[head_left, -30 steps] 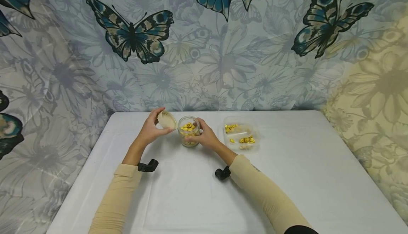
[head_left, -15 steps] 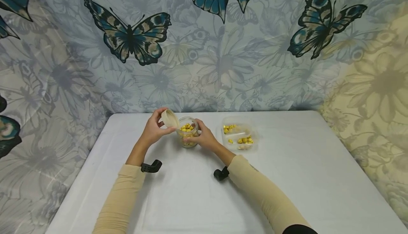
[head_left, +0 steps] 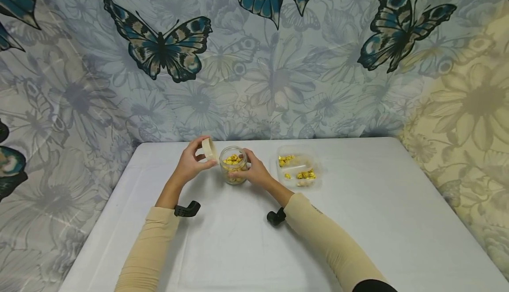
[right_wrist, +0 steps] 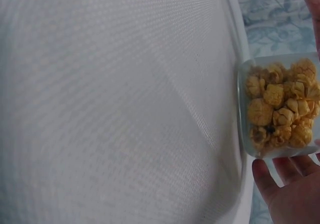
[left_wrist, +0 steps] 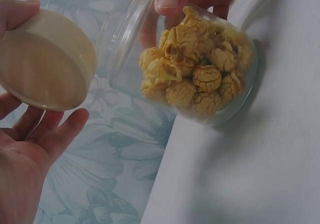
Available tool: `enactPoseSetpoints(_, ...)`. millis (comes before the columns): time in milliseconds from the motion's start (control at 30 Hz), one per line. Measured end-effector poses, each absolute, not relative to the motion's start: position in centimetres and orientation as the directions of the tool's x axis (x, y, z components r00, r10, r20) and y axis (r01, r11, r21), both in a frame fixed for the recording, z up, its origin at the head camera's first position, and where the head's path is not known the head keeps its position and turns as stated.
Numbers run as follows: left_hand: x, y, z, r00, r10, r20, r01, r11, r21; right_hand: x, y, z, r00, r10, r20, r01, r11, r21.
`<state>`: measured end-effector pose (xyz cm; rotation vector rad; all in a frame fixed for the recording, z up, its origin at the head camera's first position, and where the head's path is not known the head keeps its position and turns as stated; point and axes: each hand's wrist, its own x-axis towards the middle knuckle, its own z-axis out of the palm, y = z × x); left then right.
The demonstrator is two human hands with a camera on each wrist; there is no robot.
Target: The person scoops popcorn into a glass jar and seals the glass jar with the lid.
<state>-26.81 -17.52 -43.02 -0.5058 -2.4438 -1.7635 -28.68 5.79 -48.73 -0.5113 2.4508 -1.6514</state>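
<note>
My left hand (head_left: 191, 161) holds a small round cream bowl (head_left: 209, 149), tipped on its side just left of the jar's mouth. In the left wrist view the bowl (left_wrist: 47, 64) sits between thumb and fingers, its round face toward that camera. A clear jar (head_left: 233, 166), open at the top and partly filled with golden popcorn (left_wrist: 200, 69), stands upright on the table. My right hand (head_left: 254, 169) grips the jar from its right side, thumb in front. In the right wrist view, fingers (right_wrist: 265, 179) lie along the jar wall beside the popcorn (right_wrist: 282, 104).
A clear plastic tray (head_left: 296, 168) with compartments holds some more popcorn (head_left: 306, 175), to the right of the jar. Everything rests near the far edge of the white-covered table (head_left: 238, 248). Behind it hangs a butterfly-patterned cloth (head_left: 278, 84).
The left hand moved the bowl right to the jar's rim, then drew it back slightly left and turned it more side-on. The right hand keeps its hold on the jar.
</note>
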Motion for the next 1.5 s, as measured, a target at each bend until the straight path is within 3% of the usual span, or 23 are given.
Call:
enactPoseSetpoints(533,-27.2,-16.0,-43.0,-0.931,0.233,0.282,0.340,0.265,0.902,-28.5,5.7,-49.0,-0.942,-0.331,0.053,-0.179,0.363,-0.914)
enactPoseSetpoints(867,-28.0,-14.4,-42.5,-0.923,0.307,0.230,0.358,0.472,0.806,-28.7,5.9,-49.2,-0.931,-0.352,0.095,-0.218,0.329,-0.919)
enactPoseSetpoints(1267,-28.8,-13.4,-41.9,-0.924,0.358,0.133,0.344,0.628,0.699,-28.6,6.0,-49.0,-0.926,-0.366,0.087,-0.215,0.326,-0.921)
enactPoseSetpoints(1500,-28.9,-12.7,-41.3,-0.918,0.388,0.084,0.363,0.735,0.572,-28.7,6.0,-49.0,-0.923,-0.375,0.082,-0.210,0.314,-0.926)
